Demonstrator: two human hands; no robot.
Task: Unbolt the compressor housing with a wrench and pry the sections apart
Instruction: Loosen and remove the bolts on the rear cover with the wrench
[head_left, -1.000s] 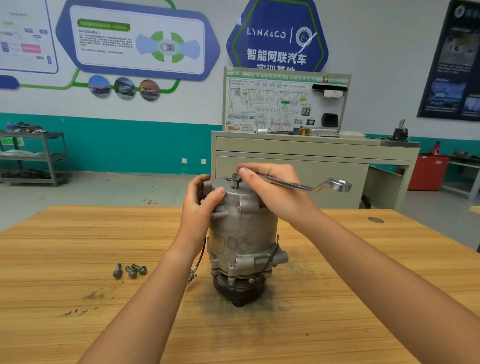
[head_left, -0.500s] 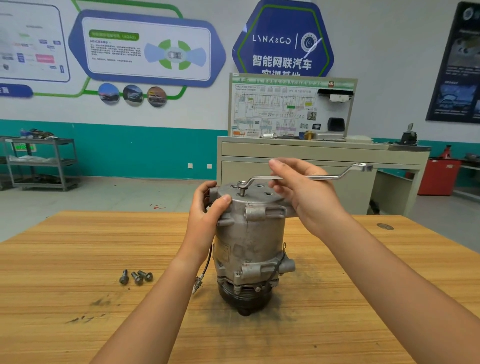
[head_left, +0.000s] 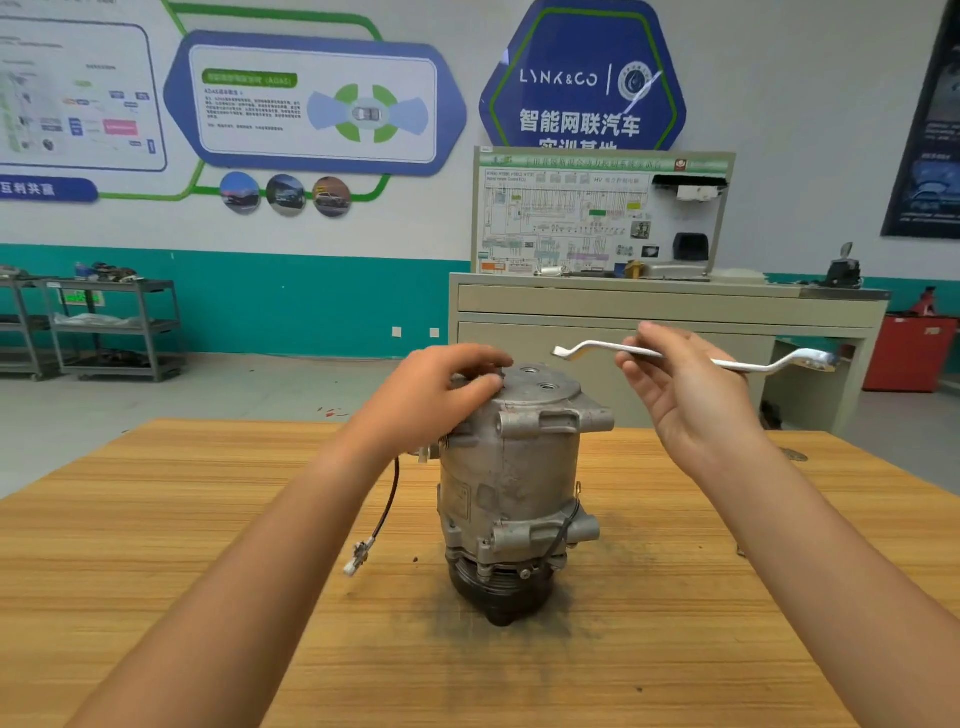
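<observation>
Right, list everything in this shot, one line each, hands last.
compressor: one, grey metal with a black pulley end, standing upright mid-table
cable: one, black with a white plug, hanging at the compressor's left
wrench: one, silver, in the air right of the compressor's top
table: one, light wood, foreground
cabinet: one, beige, behind the table
diagram board: one, white with a green header, on the cabinet
shelf trolley: at least one, grey, back left
red unit: one, red, far right
wall posters: several, blue and green, back wall
left hand: fingers curled on the compressor's top left edge
right hand: pinches the wrench's shank
</observation>
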